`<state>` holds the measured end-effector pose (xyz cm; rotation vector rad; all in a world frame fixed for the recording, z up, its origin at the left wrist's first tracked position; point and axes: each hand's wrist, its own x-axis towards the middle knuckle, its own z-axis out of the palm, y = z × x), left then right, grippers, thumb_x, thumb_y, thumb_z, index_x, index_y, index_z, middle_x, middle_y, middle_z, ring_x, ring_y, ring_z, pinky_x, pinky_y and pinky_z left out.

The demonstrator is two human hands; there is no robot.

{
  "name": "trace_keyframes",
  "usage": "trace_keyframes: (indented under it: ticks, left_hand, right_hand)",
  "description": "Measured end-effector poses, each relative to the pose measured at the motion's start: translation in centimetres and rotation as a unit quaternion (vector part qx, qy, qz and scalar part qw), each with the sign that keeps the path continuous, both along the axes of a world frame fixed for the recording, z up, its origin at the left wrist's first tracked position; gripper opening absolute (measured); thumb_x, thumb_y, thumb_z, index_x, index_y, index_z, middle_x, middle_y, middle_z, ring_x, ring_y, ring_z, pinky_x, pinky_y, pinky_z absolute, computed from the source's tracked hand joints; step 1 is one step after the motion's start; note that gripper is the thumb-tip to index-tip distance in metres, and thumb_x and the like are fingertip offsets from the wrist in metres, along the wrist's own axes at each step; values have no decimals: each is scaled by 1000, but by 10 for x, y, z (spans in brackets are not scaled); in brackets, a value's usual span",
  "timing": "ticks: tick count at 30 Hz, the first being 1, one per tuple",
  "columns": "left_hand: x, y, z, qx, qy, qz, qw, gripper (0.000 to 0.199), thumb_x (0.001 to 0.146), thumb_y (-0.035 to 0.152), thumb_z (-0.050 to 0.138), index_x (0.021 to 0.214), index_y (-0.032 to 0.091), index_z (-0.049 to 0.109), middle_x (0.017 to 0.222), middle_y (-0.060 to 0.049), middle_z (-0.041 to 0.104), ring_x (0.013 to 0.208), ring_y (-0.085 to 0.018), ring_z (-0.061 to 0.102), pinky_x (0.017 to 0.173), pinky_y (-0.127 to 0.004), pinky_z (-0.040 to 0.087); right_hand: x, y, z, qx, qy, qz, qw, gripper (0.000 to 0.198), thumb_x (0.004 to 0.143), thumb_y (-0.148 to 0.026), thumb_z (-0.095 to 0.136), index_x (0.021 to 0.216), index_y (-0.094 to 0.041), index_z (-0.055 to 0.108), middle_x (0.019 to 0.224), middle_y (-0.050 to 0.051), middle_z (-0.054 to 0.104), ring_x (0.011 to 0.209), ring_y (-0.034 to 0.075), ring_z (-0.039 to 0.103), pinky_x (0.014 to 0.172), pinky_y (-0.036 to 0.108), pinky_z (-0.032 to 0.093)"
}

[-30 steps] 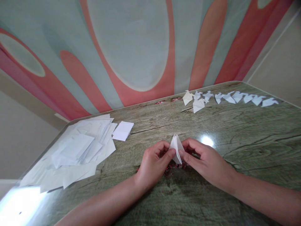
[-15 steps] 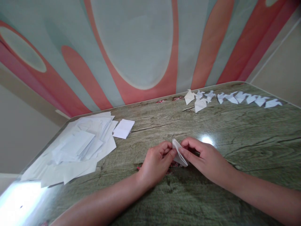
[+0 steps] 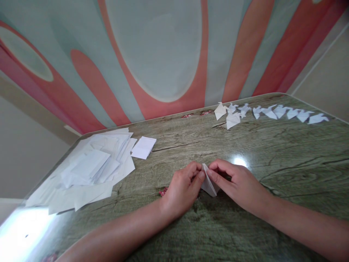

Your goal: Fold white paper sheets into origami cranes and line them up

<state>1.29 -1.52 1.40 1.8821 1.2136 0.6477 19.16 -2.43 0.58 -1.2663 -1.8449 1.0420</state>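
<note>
Between my two hands stands a small piece of folded white paper (image 3: 209, 185), its lower corner pointing toward me and its layers pressed nearly together. My left hand (image 3: 187, 183) pinches its left side between thumb and fingers. On the other side, my right hand (image 3: 231, 178) grips the upper right edge with thumb and forefinger. Part of the paper is hidden behind the fingers. Both hands are low over the wood-grain table (image 3: 180, 145).
At the left lies a spread heap of white paper sheets (image 3: 120, 178), with a small stack of folded squares (image 3: 143, 147) beside it. Several folded paper birds (image 3: 280, 111) line the far right edge. A painted wall (image 3: 152, 51) rises behind the table.
The folded paper has turned slightly and its layers, a little apart before, now lie closer together. My hands have shifted only slightly; both still hold it.
</note>
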Motion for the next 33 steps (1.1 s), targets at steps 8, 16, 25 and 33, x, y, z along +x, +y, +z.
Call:
trace_keyframes:
  ticks: [8, 16, 25, 33]
  left_hand:
    - [-1, 3, -5, -75, -69, 19, 995, 19, 92, 30, 49, 85, 16, 61, 71, 0, 59, 65, -12, 55, 61, -22, 43]
    - [2, 4, -8, -141, -204, 57, 967, 30, 79, 20, 67, 103, 20, 49, 89, 0, 64, 71, -11, 62, 62, -21, 48]
    - [1, 6, -8, -148, -201, 75, 965, 20, 78, 23, 70, 91, 16, 57, 83, 0, 63, 70, -10, 61, 65, -21, 48]
    - [0, 6, -5, -161, -173, 79, 968, 19, 77, 29, 70, 80, 14, 60, 71, 1, 62, 61, -10, 56, 58, -20, 43]
  right_hand:
    - [0, 3, 1, -33, 26, -17, 999, 17, 91, -35, 52, 81, -22, 58, 71, -3, 59, 66, 13, 56, 61, 25, 44]
    - [3, 6, -5, -92, 59, -24, 994, 23, 91, -41, 50, 86, -21, 59, 74, 0, 62, 69, 15, 57, 63, 27, 45]
    - [3, 4, -7, -93, 53, -34, 994, 22, 90, -42, 53, 85, -22, 58, 71, -2, 61, 67, 14, 56, 61, 26, 43]
    - [3, 4, -8, -94, 52, -32, 994, 22, 90, -43, 53, 84, -23, 59, 72, -2, 61, 67, 14, 56, 61, 26, 43]
